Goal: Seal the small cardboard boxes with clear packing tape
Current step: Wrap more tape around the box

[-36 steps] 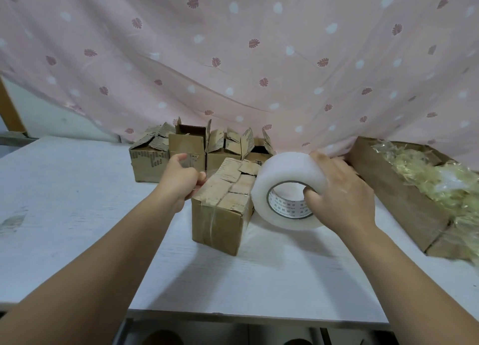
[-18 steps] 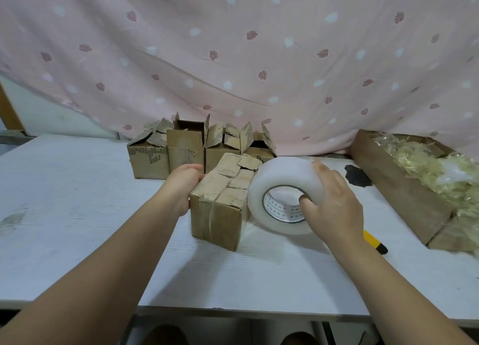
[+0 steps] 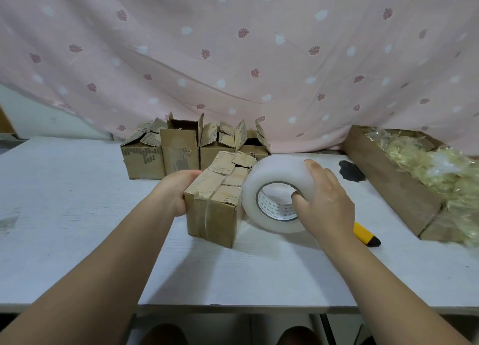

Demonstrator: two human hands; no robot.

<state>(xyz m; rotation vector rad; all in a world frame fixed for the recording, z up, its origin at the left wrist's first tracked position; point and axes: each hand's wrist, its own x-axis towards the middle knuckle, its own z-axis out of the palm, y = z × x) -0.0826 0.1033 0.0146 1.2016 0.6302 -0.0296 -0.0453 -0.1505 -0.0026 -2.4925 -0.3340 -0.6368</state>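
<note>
Cardboard, worn and ragged at the flaps, fills the left hand (image 3: 178, 191): it grips the small box (image 3: 220, 223) at its upper left edge, palm against the side wall. The right hand (image 3: 324, 204) grasps the tape roll (image 3: 274, 168), thumb hooked into the core and fingers over the outer rim. The roll stands on edge against the box's right side, apparently touching it. Both sit on the white table (image 3: 77, 202) between the two hands.

A clear strip already runs down the box's front face, and its top flaps lie folded shut but uneven.

The box looks light and its walls thin, so a hard squeeze mid-panel would likely dent it; edges and corners are the stiffer places to hold. The roll looks thick and fairly heavy, its wound surface smooth and probably slippery, so the core gives the surest purchase.

Just beyond the left hand stand four more open boxes (image 3: 178, 153) in a row. Past the right wrist, on the outer side, lies a yellow knife (image 3: 363, 233), and farther out a long tray (image 3: 383, 178) of pale shredded filling.
</note>
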